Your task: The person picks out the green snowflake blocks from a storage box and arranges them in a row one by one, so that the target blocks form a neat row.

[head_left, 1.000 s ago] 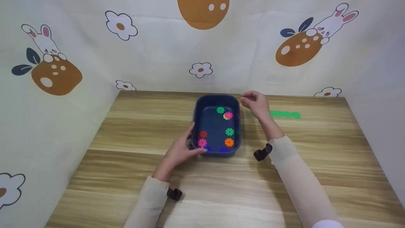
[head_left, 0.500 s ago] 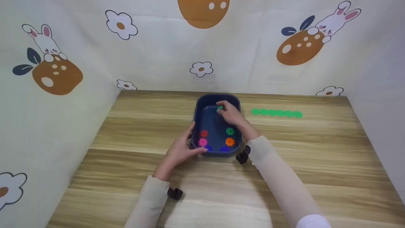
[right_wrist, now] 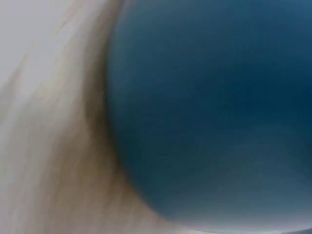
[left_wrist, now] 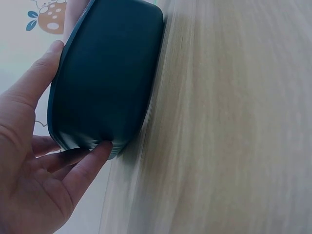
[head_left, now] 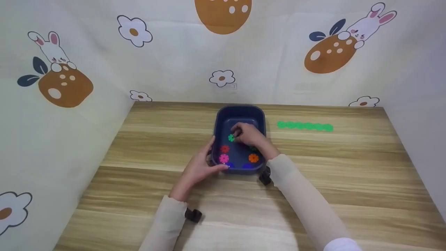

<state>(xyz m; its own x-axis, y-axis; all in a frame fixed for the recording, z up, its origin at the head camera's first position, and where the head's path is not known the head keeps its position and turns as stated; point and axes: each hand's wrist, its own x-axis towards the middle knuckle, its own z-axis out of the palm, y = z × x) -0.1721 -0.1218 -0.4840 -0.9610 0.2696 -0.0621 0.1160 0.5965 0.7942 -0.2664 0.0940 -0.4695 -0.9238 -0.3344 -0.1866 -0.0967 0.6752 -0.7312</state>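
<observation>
My left hand (head_left: pixel 198 165) holds the near left corner of a dark blue plastic bin (head_left: pixel 240 112), thumb on the front rim, fingers along the side. In the left wrist view, the fingers (left_wrist: pixel 87 168) bend round the corner of the bin (left_wrist: pixel 105 63). Inside the bin is my right hand (head_left: pixel 250 135), its curled fingertips at a small green notched plastic disc (head_left: pixel 230 138). A red disc (head_left: pixel 224 149), a pink disc (head_left: pixel 223 158) and an orange disc (head_left: pixel 253 158) lie near the front. The right wrist view shows only the bin's outer wall (right_wrist: pixel 209 107) and table.
Right of the bin, a straight row of joined green discs (head_left: pixel 305 126) lies on the wood-grain table (head_left: pixel 160 139). A printed cloth (head_left: pixel 174 59) with rabbits and flowers stands behind and along both sides.
The right hand has come from beside the row into the bin, then moved toward the near left. A green disc has shifted with its fingertips. The left hand stays on the bin.
</observation>
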